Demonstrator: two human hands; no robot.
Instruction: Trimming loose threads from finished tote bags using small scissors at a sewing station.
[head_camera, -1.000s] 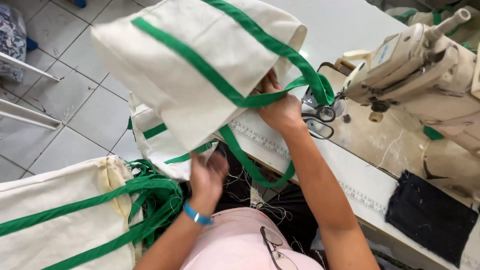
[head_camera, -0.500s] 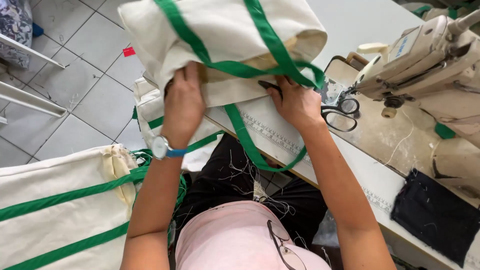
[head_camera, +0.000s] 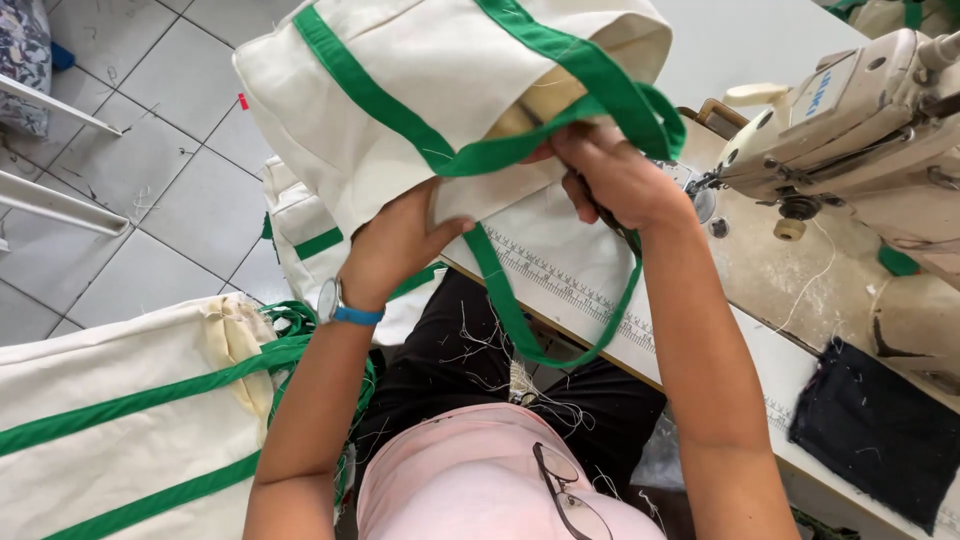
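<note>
**Currently: both hands on cream tote, held up over the sewing table edge**

Left hand (head_camera: 400, 240) is under the cream tote bag (head_camera: 400, 90), palm against the fabric, fingers curled up into the cloth and thumb out to the side; gripping the bag's lower edge. Watch with a blue strap (head_camera: 340, 305) on that wrist.

Right hand (head_camera: 615, 180) is at the bag's mouth, fingers closed together around the green strap (head_camera: 560, 130) and the bag rim. Fingertips are tucked in and hidden, so I cannot tell exactly what they pinch.

The bag is lifted off the surface, tilted, mouth toward the right, between the person's chest and the sewing machine (head_camera: 850, 110). One green handle loop (head_camera: 520, 320) hangs down below the hands, across the ruler strip on the table edge (head_camera: 570, 285).

Around it:
- Sewing machine sits on the white table (head_camera: 760, 350), just right of the right hand.
- Dark fabric patch (head_camera: 880, 430) lies on the table near the right forearm.
- Stack of finished cream bags with green straps (head_camera: 120, 430) at lower left, beside the left elbow.
- Another cream bag (head_camera: 300, 240) hangs behind the left hand.
- Glasses (head_camera: 570, 500) hang at the pink shirt collar.
- Loose threads on the dark trousers.
</note>
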